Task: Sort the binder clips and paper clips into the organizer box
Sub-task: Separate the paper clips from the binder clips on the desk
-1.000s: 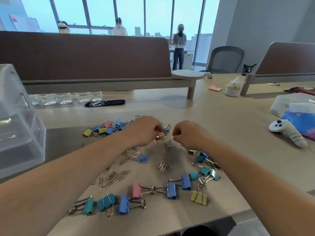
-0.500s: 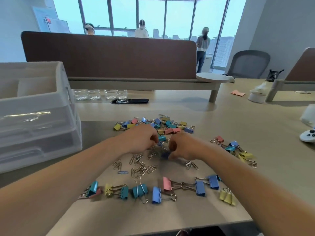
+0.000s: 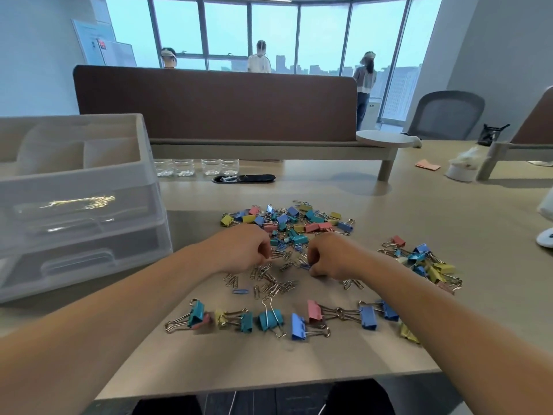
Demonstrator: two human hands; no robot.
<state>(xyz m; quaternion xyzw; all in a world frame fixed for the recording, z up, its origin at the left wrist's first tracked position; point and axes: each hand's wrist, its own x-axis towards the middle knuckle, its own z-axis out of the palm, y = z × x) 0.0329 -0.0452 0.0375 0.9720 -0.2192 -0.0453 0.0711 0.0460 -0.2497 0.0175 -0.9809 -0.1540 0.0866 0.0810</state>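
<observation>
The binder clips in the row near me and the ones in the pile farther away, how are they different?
The row of binder clips is bigger than the pile of binder clips. The row lies spread in a line near the table edge, each one easy to see; the pile is heaped together beyond the left hand and right hand. Both come in blue, teal, pink and yellow, with wire handles.

We have one view only, from a wide-angle camera worn on the head. It looks forward and down across the desk (image 3: 434, 211), near enough that both forearms run in from the bottom corners. The scattered clips (image 3: 287, 226) sit mid-frame, and farther off the brown divider (image 3: 215, 106) and the windows (image 3: 275, 28) fill the top.
</observation>
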